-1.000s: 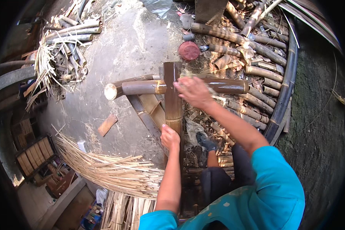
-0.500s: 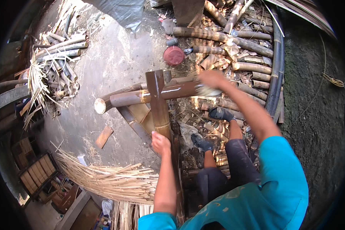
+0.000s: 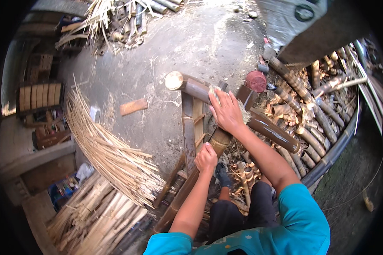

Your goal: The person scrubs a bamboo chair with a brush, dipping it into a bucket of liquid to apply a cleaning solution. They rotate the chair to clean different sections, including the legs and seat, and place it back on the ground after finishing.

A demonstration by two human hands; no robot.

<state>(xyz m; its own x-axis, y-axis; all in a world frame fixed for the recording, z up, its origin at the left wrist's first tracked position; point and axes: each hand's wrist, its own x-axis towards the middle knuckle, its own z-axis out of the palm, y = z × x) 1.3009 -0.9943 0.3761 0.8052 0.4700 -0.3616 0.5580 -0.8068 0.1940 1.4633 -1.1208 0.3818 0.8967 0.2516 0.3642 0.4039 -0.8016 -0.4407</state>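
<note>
Two dark brown bamboo pieces form a cross in front of me: a long bamboo piece (image 3: 221,138) runs up from the lower left, and a wet-looking bamboo crosspiece (image 3: 273,131) lies across its upper part. My left hand (image 3: 206,158) is closed on the long piece below the crossing. Fingers bent over a pale wad of fibres or shavings (image 3: 245,111), my right hand (image 3: 227,111) presses it onto the bamboo at the crossing. The hand hides part of the wad and the joint. Behind the cross, a thick bamboo pole (image 3: 195,88) with a pale cut end supports it.
Bundled bamboo strips (image 3: 110,153) lie at the left, more split strips (image 3: 98,212) below them. Cut bamboo poles (image 3: 310,110) cover the ground at the right. A red round container (image 3: 256,81) stands beyond the crosspiece. A flat wood piece (image 3: 133,106) lies on the concrete floor.
My right hand has swept the wad leftward from the crosspiece's right end to the crossing. My left hand still grips the long piece. The view has turned, so the cross appears tilted.
</note>
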